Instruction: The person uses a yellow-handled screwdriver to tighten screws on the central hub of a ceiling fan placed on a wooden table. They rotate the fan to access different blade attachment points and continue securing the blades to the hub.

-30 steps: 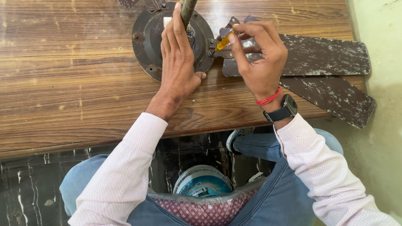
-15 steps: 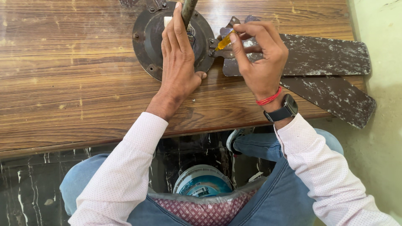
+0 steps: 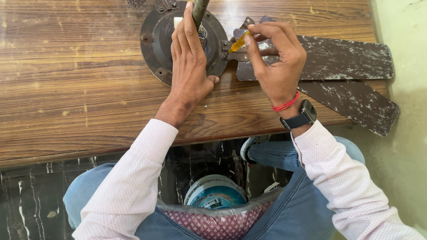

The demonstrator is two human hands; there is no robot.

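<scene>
A dark round ceiling fan motor [image 3: 156, 42] lies on a brown wooden table [image 3: 66, 89], its rod [image 3: 199, 11] sticking up. My left hand [image 3: 189, 66] rests flat on the motor housing, fingers apart beside the rod. My right hand [image 3: 278, 62] pinches a small screwdriver with a yellow handle [image 3: 239, 42], its tip at the metal bracket [image 3: 231, 51] where a blade joins the motor. Two worn dark fan blades [image 3: 342, 58] [image 3: 356, 104] stretch to the right under and past that hand.
The table's front edge runs across the middle of the view, above my knees in blue jeans. A round blue and white container [image 3: 215, 195] sits on the dark marble floor [image 3: 26, 200] between my legs. A pale green wall [image 3: 407, 66] stands to the right.
</scene>
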